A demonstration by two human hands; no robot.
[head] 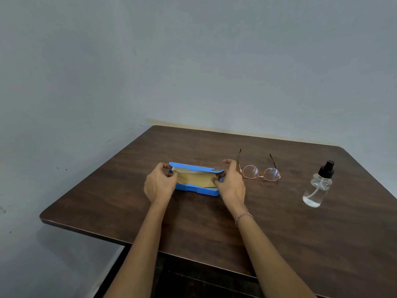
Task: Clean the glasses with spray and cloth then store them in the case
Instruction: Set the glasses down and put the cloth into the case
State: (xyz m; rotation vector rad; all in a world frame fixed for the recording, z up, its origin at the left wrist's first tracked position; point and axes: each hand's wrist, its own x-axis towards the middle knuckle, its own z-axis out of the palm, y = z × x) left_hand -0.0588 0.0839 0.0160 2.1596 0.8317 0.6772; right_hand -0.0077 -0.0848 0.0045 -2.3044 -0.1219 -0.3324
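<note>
A blue glasses case (pixel 196 189) lies on the brown table (pixel 214 222) with its lid partly raised. A tan cloth (pixel 196 179) shows inside it. My left hand (pixel 160 186) grips the case's left end, fingers curled at the lid. My right hand (pixel 231 182) holds the right end, thumb at the cloth's edge and fingers over the lid. Thin-rimmed round glasses (pixel 261 172) rest unfolded on the table just right of my right hand. A clear spray bottle (pixel 318 188) with a black nozzle stands farther right.
The table's left edge (pixel 86 183) and near-left corner drop off to the floor. A grey wall (pixel 193 61) runs right behind the table's far edge. Dark table frame shows below the front edge.
</note>
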